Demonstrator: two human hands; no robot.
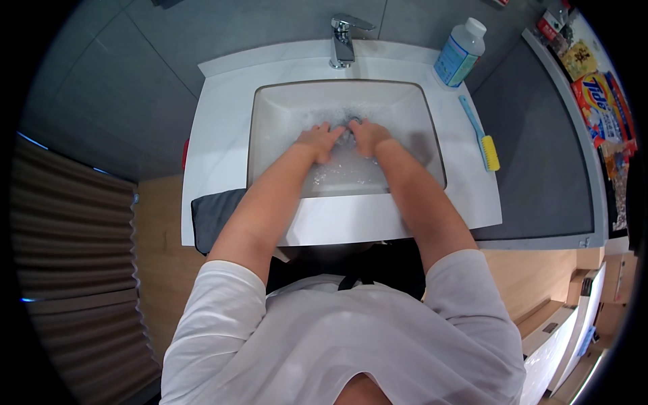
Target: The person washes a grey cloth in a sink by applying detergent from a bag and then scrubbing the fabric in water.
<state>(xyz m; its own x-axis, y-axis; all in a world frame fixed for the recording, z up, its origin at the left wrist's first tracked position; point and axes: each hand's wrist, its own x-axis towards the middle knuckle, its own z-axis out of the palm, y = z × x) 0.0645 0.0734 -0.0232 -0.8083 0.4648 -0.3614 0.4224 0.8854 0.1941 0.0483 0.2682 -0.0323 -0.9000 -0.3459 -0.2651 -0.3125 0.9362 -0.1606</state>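
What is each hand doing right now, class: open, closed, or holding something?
Left hand: closed on the dark cloth in the sudsy basin.
Right hand: closed on the same cloth.

Sink (270, 108) as reference: faucet (344, 40) behind it, bottle (459, 52) and brush (480, 133) right, towel (212, 214) front-left, both hands inside.

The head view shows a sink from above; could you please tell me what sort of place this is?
Probably a bathroom or laundry corner. A white rectangular washbasin with a chrome tap sits against grey tiles. Both hands, left hand and right hand, are in soapy water, with a blue scrubbing brush beside the basin.
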